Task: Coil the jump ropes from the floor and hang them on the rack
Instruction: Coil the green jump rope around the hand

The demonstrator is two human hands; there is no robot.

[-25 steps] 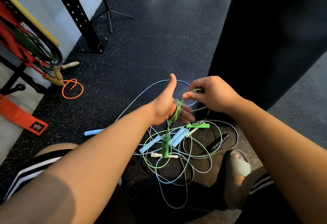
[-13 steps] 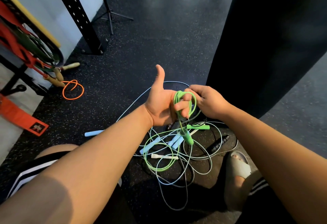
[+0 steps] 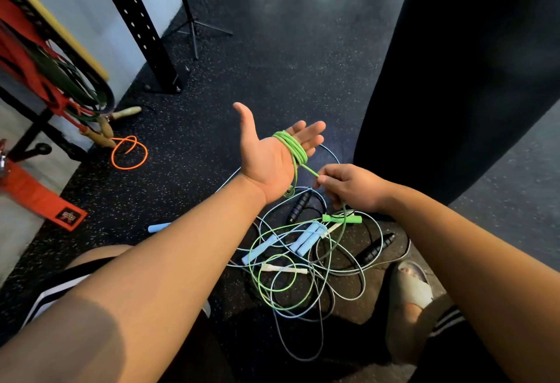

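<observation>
Looking down, head view: L hand (image 3: 266, 158) lay flat, palm up, fingers straight, w/ green jump rope (image 3: 295, 149) looped several times round the fingers. R hand (image 3: 351, 187) pinched the rope's free strand just beside the palm. The strand ran down into the rope tangle (image 3: 303, 264) on the floor (image 3: 272, 64). Rack (image 3: 45, 58) stood far left, orange rope (image 3: 128, 152) near it.

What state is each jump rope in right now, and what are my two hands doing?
green rope: partly coiled round the fingers, the rest loose on the floor.
left hand: palm up, fingers straight, carrying the coil.
right hand: pinches the green rope's free strand.
blue rope: uncoiled, tangled on the floor.
black rope: uncoiled, in the same tangle.
orange rope: loose loop, apart from the tangle.
</observation>
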